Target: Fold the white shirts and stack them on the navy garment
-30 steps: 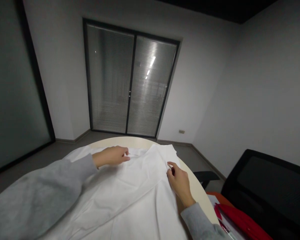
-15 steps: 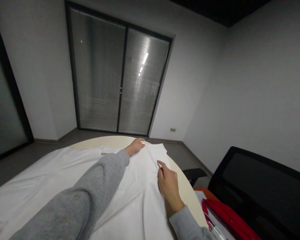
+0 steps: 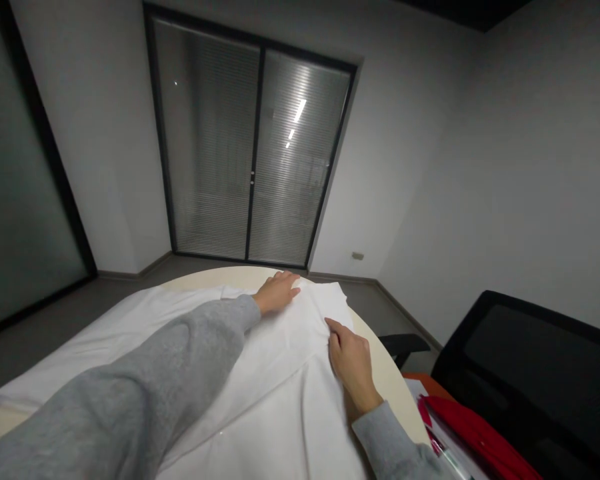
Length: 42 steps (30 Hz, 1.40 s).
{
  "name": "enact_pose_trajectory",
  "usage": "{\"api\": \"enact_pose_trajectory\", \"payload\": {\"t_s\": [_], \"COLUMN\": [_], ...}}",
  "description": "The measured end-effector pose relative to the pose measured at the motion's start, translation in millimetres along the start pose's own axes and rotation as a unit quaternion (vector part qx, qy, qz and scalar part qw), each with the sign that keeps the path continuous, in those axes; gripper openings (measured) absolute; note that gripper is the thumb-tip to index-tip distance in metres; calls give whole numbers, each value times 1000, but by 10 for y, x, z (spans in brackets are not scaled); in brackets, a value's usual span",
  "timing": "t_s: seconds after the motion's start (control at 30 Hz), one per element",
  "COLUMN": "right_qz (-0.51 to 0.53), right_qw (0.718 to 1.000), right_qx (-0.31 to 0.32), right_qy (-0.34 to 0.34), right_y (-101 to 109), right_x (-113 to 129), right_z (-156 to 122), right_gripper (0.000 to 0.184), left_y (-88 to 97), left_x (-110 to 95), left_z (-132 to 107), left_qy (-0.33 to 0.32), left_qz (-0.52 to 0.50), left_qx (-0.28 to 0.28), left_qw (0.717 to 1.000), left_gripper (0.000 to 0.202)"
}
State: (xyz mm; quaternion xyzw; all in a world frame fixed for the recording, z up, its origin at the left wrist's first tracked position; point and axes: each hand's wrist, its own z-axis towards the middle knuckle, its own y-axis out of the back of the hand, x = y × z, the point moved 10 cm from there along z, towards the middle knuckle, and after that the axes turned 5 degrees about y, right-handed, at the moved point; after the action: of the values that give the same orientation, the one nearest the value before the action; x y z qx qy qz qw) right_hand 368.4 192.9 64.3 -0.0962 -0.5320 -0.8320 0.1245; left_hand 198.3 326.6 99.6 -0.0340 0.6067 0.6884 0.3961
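Observation:
A white cloth garment [image 3: 280,353] lies spread over a round cream table [image 3: 210,275], with long creases running across it. My left hand [image 3: 279,292] rests flat on its far part near the table's back edge, fingers stretched forward and holding nothing. At the garment's right edge is my right hand [image 3: 353,363], its index finger and thumb close together on the fabric and the other fingers curled under. The fingertips' hold on the cloth is partly hidden.
A black mesh chair [image 3: 535,380] with an armrest [image 3: 404,343] stands to the right of the table. Red cloth [image 3: 475,427] and white papers lie on its orange seat. Beyond the table are a glass partition with blinds [image 3: 255,147] and grey walls.
The whole view has shifted slightly, so the scene sits farther right. My left hand has its fingers a little more spread on the garment. My right hand stays at the garment's right edge.

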Motion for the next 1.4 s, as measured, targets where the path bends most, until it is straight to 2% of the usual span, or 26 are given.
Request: {"api": "enact_pose_trajectory", "payload": {"t_s": [0.07,0.17,0.23,0.27,0.33,0.43,0.47,0.53,0.63,0.7,0.77,0.87,0.93,1.0,1.07,1.1,1.2,1.3,1.4], "right_qz": [-15,-117,-171,-168,-113,9,36,59,68,81,89,91,90,89,89,90,98,108,118], "right_qw": [1000,993,982,978,970,936,922,903,904,910,912,911,910,909,908,907,906,907,907], "right_qx": [8,-8,-43,-54,-33,94,137,195,209,201,197,201,204,208,211,212,206,199,202], "right_qy": [9,29,74,112,212,339,361,378,366,353,348,348,349,349,350,352,356,354,350], "right_y": [41,209,352,391,347,22,-115,-384,-671,-769,-813,-831,-831,-831,-830,-829,-815,-807,-816], "right_x": [34,193,493,712,1243,2015,2202,2427,2464,2397,2335,2302,2305,2310,2309,2308,2297,2278,2259], "right_z": [-10,-35,-77,-118,-261,-610,-731,-918,-1029,-1040,-1039,-1036,-1034,-1034,-1038,-1043,-1053,-1056,-1057], "right_gripper": [45,41,43,45,47,50,51,52,47,44,44,44,44,45,45,45,45,45,44], "left_y": [241,584,798,953,1269,1678,1762,1842,1805,1742,1672,1572,1548,1541,1565,1588,1680,1778,1864], "left_x": [-146,-287,-194,-52,399,1143,1340,1634,1877,2001,2130,2288,2388,2506,2639,2702,2831,2890,2943], "left_z": [-538,-1581,-2255,-2531,-2980,-3410,-3486,-3575,-3665,-3749,-3839,-3861,-3811,-3762,-3716,-3691,-3571,-3428,-3344], "left_qy": [-29,-48,-11,31,143,275,296,314,332,371,420,441,425,416,413,411,392,368,364], "left_qz": [15,17,8,8,36,83,78,33,-84,-167,-269,-468,-587,-662,-684,-681,-661,-654,-645], "left_qx": [29,86,111,89,25,-68,-89,-114,-123,-130,-148,-179,-203,-230,-270,-295,-358,-378,-368], "left_qw": [999,995,994,996,989,955,948,942,931,904,854,744,658,580,537,529,531,542,561], "left_gripper": [46,39,36,36,39,49,52,55,57,61,71,76,61,39,24,21,23,28,29]}}
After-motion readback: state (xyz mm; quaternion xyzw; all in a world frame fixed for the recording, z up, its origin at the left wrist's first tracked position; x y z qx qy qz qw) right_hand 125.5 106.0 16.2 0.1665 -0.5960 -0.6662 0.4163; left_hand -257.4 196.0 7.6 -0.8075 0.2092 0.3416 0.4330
